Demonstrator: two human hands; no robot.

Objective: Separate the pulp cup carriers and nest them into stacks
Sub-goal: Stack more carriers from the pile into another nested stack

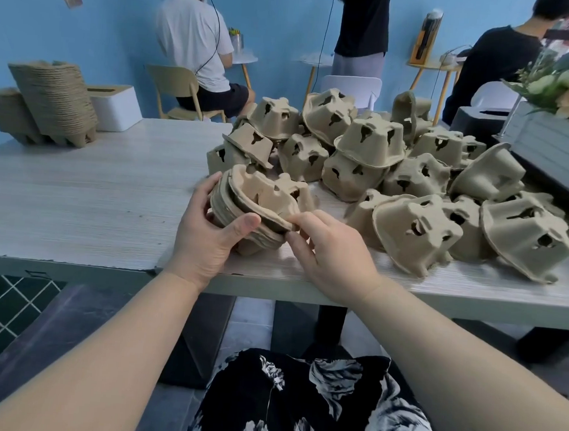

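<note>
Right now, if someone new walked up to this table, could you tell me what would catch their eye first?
First, the heap of loose pulp carriers tumbled across the right half of the table. Next, at the near edge, the left hand holds a small nested stack while the right hand pinches its top rim. Far left stand two tall finished stacks.

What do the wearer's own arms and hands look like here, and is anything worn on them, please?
Both forearms are bare up to the frame's edge: no sleeves, gloves, watch, rings or cables show on the left hand or the right hand. The fingernails look short and unpainted. Below them, on the lap, lies black cloth with a white floral print.
</note>
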